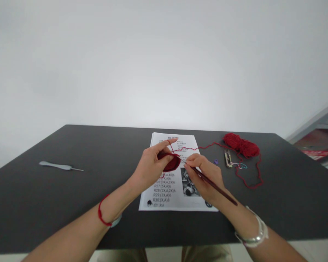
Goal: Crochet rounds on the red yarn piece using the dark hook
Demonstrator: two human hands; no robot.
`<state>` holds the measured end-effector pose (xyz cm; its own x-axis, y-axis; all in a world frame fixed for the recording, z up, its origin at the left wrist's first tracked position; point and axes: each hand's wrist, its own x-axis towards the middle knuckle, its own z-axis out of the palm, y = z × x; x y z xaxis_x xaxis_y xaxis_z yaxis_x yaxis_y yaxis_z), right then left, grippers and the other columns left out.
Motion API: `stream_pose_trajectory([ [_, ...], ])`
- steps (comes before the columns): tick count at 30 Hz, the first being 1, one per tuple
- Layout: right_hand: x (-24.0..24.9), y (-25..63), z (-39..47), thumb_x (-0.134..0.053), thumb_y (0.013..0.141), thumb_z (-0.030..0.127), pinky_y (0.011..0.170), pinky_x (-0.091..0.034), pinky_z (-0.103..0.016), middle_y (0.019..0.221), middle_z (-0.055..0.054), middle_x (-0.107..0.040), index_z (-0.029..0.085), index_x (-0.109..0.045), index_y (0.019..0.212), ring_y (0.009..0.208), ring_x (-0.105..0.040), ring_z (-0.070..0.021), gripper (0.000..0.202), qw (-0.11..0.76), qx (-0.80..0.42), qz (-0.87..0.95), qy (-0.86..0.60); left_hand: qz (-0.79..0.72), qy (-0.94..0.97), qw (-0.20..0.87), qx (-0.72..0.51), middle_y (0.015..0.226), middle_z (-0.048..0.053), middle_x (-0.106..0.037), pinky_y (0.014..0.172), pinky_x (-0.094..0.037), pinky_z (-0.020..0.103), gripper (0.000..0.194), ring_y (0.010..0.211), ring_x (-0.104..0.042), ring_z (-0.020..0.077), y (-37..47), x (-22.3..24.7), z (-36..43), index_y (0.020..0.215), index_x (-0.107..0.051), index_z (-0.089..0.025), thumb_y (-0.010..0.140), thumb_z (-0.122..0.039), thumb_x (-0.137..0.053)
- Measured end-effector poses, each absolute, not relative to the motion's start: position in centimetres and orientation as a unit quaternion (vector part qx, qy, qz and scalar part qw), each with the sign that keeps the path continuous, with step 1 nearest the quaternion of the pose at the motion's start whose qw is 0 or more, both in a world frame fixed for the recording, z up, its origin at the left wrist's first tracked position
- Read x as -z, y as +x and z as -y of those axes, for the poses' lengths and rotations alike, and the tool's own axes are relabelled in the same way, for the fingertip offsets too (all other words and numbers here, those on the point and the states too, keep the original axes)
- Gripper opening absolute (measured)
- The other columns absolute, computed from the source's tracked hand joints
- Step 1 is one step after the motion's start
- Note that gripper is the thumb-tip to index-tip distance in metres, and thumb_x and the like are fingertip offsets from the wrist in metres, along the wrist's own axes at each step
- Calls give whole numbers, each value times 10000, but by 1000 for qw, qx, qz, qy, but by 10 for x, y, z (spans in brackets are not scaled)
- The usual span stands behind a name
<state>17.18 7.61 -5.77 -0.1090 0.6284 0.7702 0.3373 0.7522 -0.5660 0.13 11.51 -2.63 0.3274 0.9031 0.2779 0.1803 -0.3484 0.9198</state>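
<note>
Between thumb and fingers, my left hand (152,163) grips a small dark red crochet piece (172,163), its index finger stretched out with red yarn over it. My right hand (206,176) is closed around a crochet hook with a dark brown handle (214,186); the thin metal tip meets the upper right edge of the piece. Both hands are above printed sheets (164,198) with lines of text and a dark photo. A strand of red yarn runs from the piece to a red yarn skein (240,145) at the back right.
A grey-handled hook (56,166) lies at the left of the black table (98,140). Right of the sheets are small snips (227,159) with a light blue loop (242,166), a tiny purple item (215,161) and looped red yarn. A white wall stands behind.
</note>
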Motion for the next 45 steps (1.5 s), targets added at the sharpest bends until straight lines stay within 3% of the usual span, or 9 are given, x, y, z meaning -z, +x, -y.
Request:
stream_pose_trajectory([
  [5,58,178,-76,-562,859,78,606,-488,-261,763,-9,-624,236,-564,844,685,-601,-142,159,545,-70,781,-297,-395,701,417,-422,722,-13,-626,721,-445,299,472,687,-546,145,1,26,-114,1222,-639,-147,755,-126,-573],
  [12,47,170,-81,-642,811,178,404,-416,-205,547,63,-504,201,-542,676,431,-421,-79,169,657,-500,479,-298,-385,693,446,-415,744,-11,-645,747,-428,287,403,713,-548,134,-2,21,-116,1131,-688,-150,741,-109,-600],
  [19,46,163,-81,-681,785,216,381,-392,-159,584,48,-569,197,-543,701,448,-434,-67,162,630,-600,423,-253,-338,574,613,-425,627,-61,-580,598,-379,235,478,577,-494,84,3,21,-114,1148,-657,-121,672,-140,-704],
  [22,57,159,-80,-611,848,201,360,-355,-160,667,47,-570,226,-529,783,439,-430,-68,108,643,-505,507,-272,-327,538,652,-422,609,-63,-576,583,-361,229,513,566,-485,78,7,24,-112,1150,-662,-124,643,-137,-735],
  [28,77,161,-77,-546,864,69,541,-425,-247,748,-3,-569,229,-553,844,634,-520,-130,161,566,10,755,-332,-341,474,697,-417,593,-62,-573,560,-345,234,568,538,-470,76,13,26,-105,1172,-661,-139,619,-153,-787],
  [32,77,165,-80,-553,873,105,551,-445,-250,755,4,-582,247,-546,869,644,-536,-134,142,575,38,762,-296,-317,428,754,-386,642,-35,-611,607,-380,221,483,585,-521,76,10,25,-107,1069,-713,-144,596,-146,-814],
  [34,73,166,-82,-530,897,134,524,-457,-238,785,1,-585,243,-524,874,629,-549,-124,112,598,-19,743,-300,-304,419,770,-372,703,-11,-654,639,-405,226,454,621,-559,87,7,25,-110,1041,-721,-149,595,-127,-808],
  [39,59,167,-84,-612,861,193,386,-362,-192,766,28,-541,224,-527,807,477,-457,-70,106,650,-416,574,-272,-283,433,774,-366,762,7,-681,641,-431,237,427,631,-585,98,-1,23,-119,1041,-710,-156,623,-104,-772],
  [45,48,173,-82,-684,803,175,393,-352,-194,741,30,-575,216,-592,751,467,-475,-65,113,664,-464,533,-246,-267,457,774,-348,709,-11,-620,561,-404,195,402,606,-559,82,-9,17,-124,1013,-719,-146,622,-66,-756],
])
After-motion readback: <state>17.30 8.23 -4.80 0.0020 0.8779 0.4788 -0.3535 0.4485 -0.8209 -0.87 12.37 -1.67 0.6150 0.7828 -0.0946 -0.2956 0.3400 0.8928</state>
